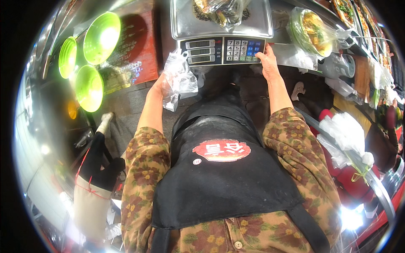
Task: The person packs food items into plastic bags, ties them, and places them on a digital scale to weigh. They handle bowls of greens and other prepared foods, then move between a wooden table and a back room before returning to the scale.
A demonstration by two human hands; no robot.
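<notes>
A digital price-computing scale (221, 60) with a steel pan (183, 27) stands in front of me. On the pan lies a clear plastic bag of food (225, 14). My right hand (270, 63) is at the right end of the scale's front panel. Its thumb touches the lower right of the keypad (237, 50), and its other fingers lie along the panel's side edge. In my left hand (160, 84) are thin clear plastic bags (180, 80), held just left of the panel; they hide most of the fingers.
A bagged bowl of food (311, 33) sits right of the scale. Trays of food (346, 14) line the upper right. Green lampshades (102, 38) hang at left beside a red board (142, 41). White plastic bags (343, 132) hang on a metal rail at right. Another person (95, 196) is at lower left.
</notes>
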